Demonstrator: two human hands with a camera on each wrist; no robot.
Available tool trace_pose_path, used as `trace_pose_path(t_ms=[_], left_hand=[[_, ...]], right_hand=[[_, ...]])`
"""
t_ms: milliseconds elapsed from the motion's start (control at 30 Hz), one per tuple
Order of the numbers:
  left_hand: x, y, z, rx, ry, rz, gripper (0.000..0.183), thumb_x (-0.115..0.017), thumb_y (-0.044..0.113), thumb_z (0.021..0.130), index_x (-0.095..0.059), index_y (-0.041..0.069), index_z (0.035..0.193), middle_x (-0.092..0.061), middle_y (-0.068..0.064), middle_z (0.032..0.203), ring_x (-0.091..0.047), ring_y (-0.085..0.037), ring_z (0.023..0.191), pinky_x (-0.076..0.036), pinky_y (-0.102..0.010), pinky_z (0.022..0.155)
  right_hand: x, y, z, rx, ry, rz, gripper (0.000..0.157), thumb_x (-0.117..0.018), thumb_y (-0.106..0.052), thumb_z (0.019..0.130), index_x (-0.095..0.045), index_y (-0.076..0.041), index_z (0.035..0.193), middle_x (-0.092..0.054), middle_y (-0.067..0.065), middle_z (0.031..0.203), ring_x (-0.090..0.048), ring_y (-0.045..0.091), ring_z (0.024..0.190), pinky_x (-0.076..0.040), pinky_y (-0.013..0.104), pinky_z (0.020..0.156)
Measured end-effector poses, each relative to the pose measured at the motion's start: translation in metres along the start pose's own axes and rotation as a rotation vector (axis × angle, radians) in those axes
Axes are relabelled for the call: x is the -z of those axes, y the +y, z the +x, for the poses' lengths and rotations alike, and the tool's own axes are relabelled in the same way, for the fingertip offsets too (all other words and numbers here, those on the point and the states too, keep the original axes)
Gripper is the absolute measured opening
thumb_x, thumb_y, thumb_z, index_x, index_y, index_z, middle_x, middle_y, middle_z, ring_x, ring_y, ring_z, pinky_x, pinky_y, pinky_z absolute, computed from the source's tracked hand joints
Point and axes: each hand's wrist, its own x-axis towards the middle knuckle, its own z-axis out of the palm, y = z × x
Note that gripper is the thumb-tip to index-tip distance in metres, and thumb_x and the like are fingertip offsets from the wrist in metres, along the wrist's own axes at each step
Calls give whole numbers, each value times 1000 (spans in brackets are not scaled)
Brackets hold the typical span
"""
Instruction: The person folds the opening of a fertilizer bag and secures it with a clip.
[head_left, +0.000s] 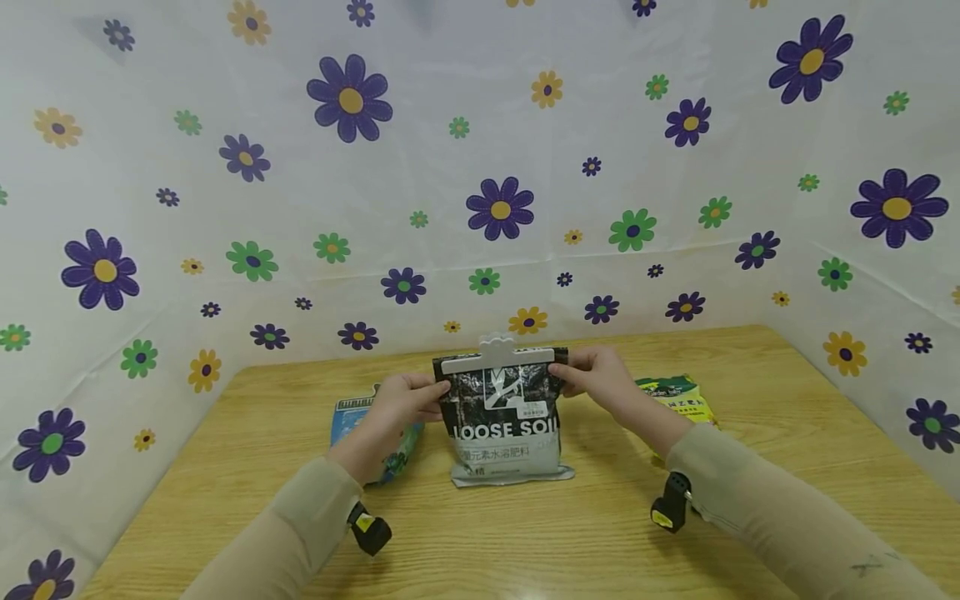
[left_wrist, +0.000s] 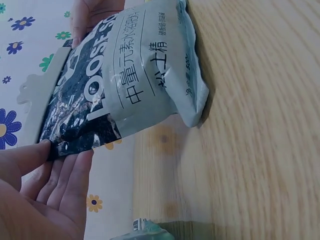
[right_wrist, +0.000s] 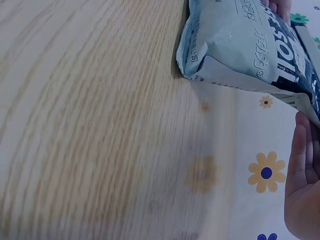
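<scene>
A black and pale grey bag (head_left: 506,446) printed "LOOSE SOIL" stands upright on the table in the head view. Across its top runs a light grey sealing clip (head_left: 480,363) with a scalloped tab. My left hand (head_left: 393,408) pinches the bag's upper left edge, thumb in front and fingers behind. At the upper right corner, just by the clip's end, my right hand (head_left: 600,379) pinches the bag the same way. The left wrist view shows the bag (left_wrist: 135,65) from its side, with the left hand (left_wrist: 50,195) at its top corner.
To the left, partly behind my left hand, is a blue bag (head_left: 348,425) with a clip on top. A yellow and green bag (head_left: 678,396) stands on the right, partly hidden by my right arm. Flower-patterned cloth (head_left: 420,167) surrounds the wooden table (head_left: 525,542).
</scene>
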Motion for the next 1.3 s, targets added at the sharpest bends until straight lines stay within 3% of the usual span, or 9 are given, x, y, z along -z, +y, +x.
trace_pose_path(t_ms=[133, 267, 333, 567, 700, 833, 1033, 1300], left_hand=[[-1, 1, 1, 24, 6, -4, 29, -67, 18, 107, -72, -7, 120, -71, -8, 103, -69, -11, 77, -65, -44, 96], [-4, 1, 5, 42, 24, -42, 28, -66, 13, 107, -70, -10, 121, -69, -9, 103, -66, -10, 73, -67, -36, 87], [-6, 0, 6, 44, 30, -59, 29, -65, 11, 106, -68, -12, 124, -68, -14, 110, -65, -10, 73, -67, -33, 83], [-9, -3, 9, 49, 48, -57, 28, -65, 8, 106, -66, -13, 124, -63, -28, 132, -67, -11, 77, -67, -36, 86], [-10, -3, 10, 58, 39, -47, 37, -64, 9, 106, -61, -14, 135, -60, -33, 141, -75, -23, 93, -65, -43, 98], [-10, -3, 10, 64, 23, -47, 48, -63, 11, 108, -51, -14, 147, -55, -34, 149, -70, -42, 119, -60, -48, 107], [-11, -3, 9, 72, -2, -60, 54, -60, 13, 109, -43, -14, 153, -48, -35, 156, -60, -47, 135, -54, -51, 114], [-14, -4, 8, 73, -24, -61, 57, -60, 8, 108, -39, -13, 157, -40, -35, 162, -53, -49, 142, -49, -52, 120]], right_hand=[[-1, 0, 4, -20, 4, -15, 26, -71, -19, 104, -79, 5, 102, -78, 5, 86, -74, 8, 73, -67, 41, 90], [-2, 3, 8, -33, -2, -7, 25, -70, -18, 104, -79, 5, 100, -77, 3, 86, -72, 6, 72, -67, 38, 87], [-3, 5, 10, -39, -8, -3, 24, -71, -17, 104, -78, 4, 98, -76, 2, 86, -72, 6, 73, -67, 37, 87], [-4, 9, 14, -74, -44, -12, 18, -75, -14, 100, -75, 4, 103, -79, 13, 103, -78, 25, 89, -65, 43, 96], [-5, 9, 15, -79, -64, -18, 16, -76, -13, 100, -70, 1, 97, -76, 11, 101, -78, 31, 97, -63, 48, 100], [-7, 10, 15, -68, -69, -27, 15, -76, -12, 99, -70, 2, 98, -74, 9, 97, -77, 24, 94, -64, 44, 98], [-10, 12, 17, -90, -44, -33, 15, -76, -13, 99, -71, 1, 100, -73, 7, 96, -71, 13, 87, -65, 39, 95], [-14, 13, 17, -163, -40, -17, 31, -74, -12, 101, -65, 10, 121, -69, 23, 122, -76, 35, 109, -62, 45, 102]])
